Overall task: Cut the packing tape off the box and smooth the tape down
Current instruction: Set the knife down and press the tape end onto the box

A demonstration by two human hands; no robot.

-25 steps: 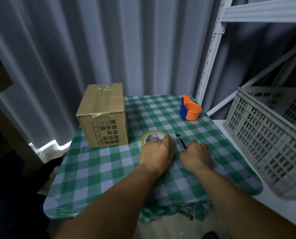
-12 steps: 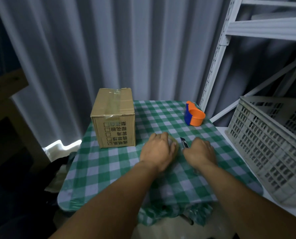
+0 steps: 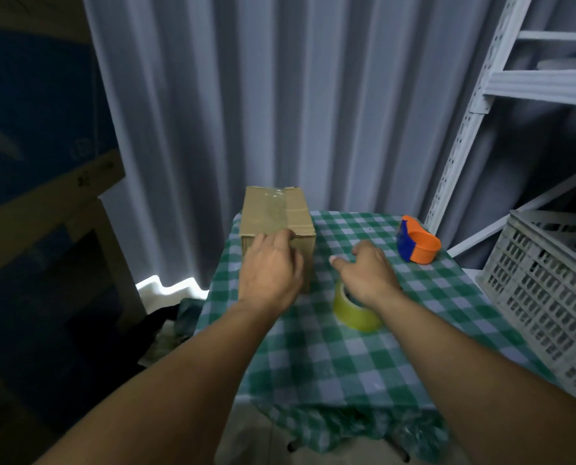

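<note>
box (image 3: 273,216) table's back-left | tape roll (image 3: 355,312) front-right of it | dispenser (image 3: 417,245) far right

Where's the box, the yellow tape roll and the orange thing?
cardboard box (image 3: 259,213), head view, on its top face.
yellow tape roll (image 3: 355,315), head view, on its outer side.
orange dispenser (image 3: 425,255), head view, on its orange wall.

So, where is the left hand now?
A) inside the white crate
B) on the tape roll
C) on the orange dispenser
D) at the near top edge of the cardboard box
D: the left hand reaches the near top edge of the cardboard box; the tape roll lies apart from it.
</note>
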